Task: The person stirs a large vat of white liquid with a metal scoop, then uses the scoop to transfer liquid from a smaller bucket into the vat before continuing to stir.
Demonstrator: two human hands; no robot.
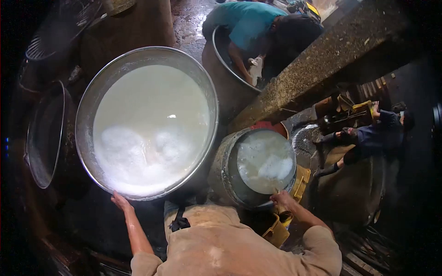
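Note:
A wide round metal basin (209, 87) fills the left middle of the head view, with cloudy white liquid (152, 99) and foam in it. My left hand (120, 201) is at its lower left rim, fingertips against the edge. To the right stands a worn bucket (223, 161) of greyish liquid (255, 158) with patches of white foam. My right hand (283, 200) is at the bucket's near rim, its fingers closed around a small, tan, stick-like thing, most of it hidden.
A second deep metal pan (62, 133) is at the far left. Beyond the basin, a bent-over person in a teal shirt (251, 20) works at another vessel. A thick rough beam (317, 64) slants across the upper right. Another person in dark clothes (377, 138) is at right.

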